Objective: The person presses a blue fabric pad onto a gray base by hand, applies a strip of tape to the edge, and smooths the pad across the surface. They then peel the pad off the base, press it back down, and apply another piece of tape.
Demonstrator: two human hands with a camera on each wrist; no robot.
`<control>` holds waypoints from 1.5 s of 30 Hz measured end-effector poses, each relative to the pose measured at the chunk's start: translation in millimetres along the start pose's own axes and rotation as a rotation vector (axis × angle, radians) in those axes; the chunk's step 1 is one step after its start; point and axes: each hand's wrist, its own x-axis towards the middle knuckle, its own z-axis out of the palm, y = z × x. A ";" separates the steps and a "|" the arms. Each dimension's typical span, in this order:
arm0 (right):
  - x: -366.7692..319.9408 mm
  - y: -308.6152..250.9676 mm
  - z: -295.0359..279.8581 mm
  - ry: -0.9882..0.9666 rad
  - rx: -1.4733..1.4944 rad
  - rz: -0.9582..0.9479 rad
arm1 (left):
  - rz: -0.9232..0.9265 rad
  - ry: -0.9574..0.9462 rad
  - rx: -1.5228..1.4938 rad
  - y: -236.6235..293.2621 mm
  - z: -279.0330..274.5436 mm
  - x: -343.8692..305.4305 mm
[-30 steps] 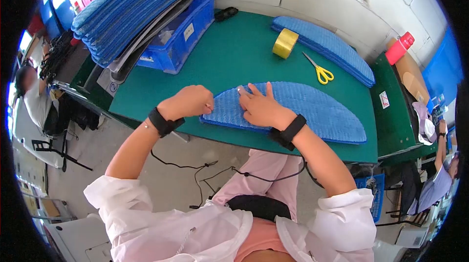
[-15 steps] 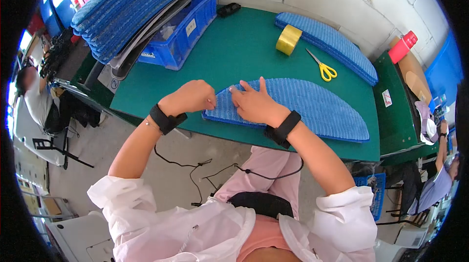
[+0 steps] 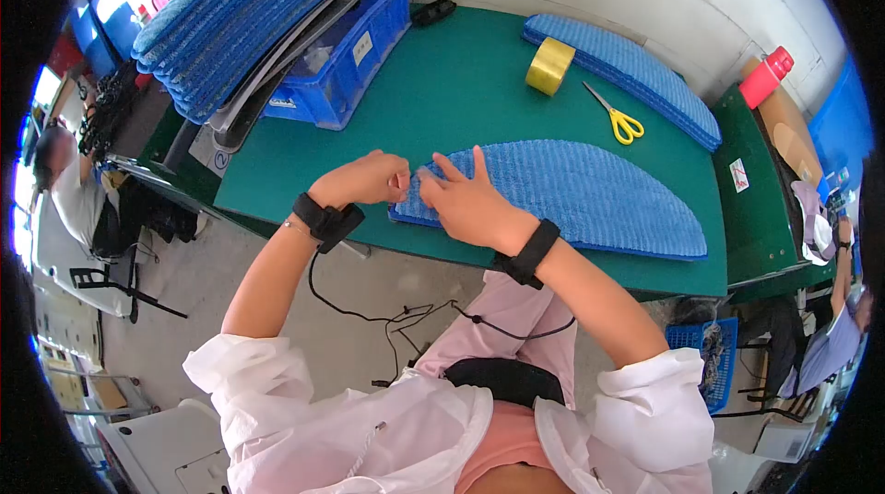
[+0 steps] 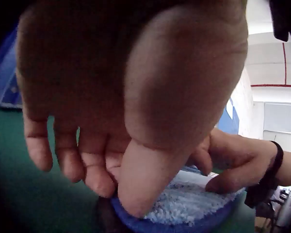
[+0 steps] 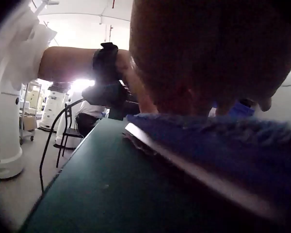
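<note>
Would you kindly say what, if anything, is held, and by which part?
It cannot be told: the left hand and right hand are at the left end of the blue fabric pad, but whether their fingers grip anything is unclear.

Soft-looking, ribbed blue cloth with a fuzzy nap covers the near pad (image 3: 572,199) and the stack (image 3: 249,19) at far left, above a crate (image 3: 327,102) of smooth blue plastic. The table (image 3: 452,79) is smooth, matt green; at far right are glossy yellow tape (image 3: 549,66) and scissors (image 3: 611,111) with shiny metal blades (image 3: 597,96) and yellow plastic handles (image 3: 617,118). The block wall (image 3: 627,1) behind has a rough, matt white face.
</note>
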 end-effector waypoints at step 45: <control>-43.4 -32.9 6.8 0.194 0.064 0.157 | -0.165 -0.173 0.183 9.0 -9.6 18.1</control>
